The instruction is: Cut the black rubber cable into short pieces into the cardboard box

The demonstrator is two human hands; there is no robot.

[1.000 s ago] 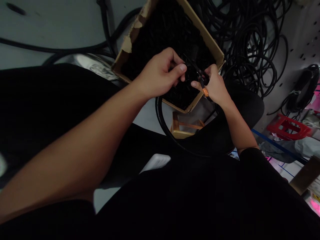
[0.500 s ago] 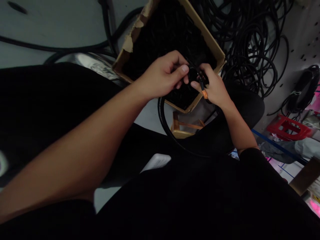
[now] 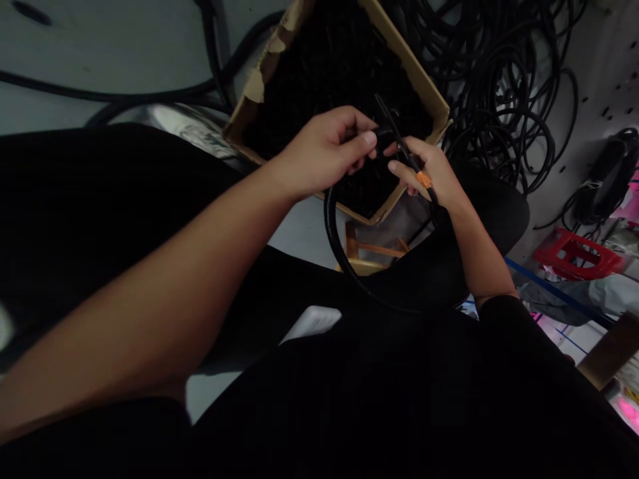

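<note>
My left hand (image 3: pixel 337 150) pinches the end of a black corrugated tube (image 3: pixel 335 229) between thumb and fingers. From that hand the tube bends down and right toward my lap. My right hand (image 3: pixel 432 169) holds a slim black scissors-like tool (image 3: pixel 394 126) with an orange part; its exact kind is too dark to make out. The tool's long tip points up and left, beside the tube end, and the right thumb and forefinger are spread apart. Both hands are over an open cardboard box (image 3: pixel 417 56) full of small dark pieces.
Loose coils of black tubing (image 3: pixel 504 100) lie on the floor to the right of the box. Below the box is a wooden stool (image 3: pixel 367 266). A red plastic stool (image 3: pixel 574 256) is at far right. A white object (image 3: pixel 314 320) lies by my lap.
The tool has swung down and right with my right hand, away from the tube end, and its long tip now shows. My left hand stays nearly in place; the tube's bend has shifted slightly right.
</note>
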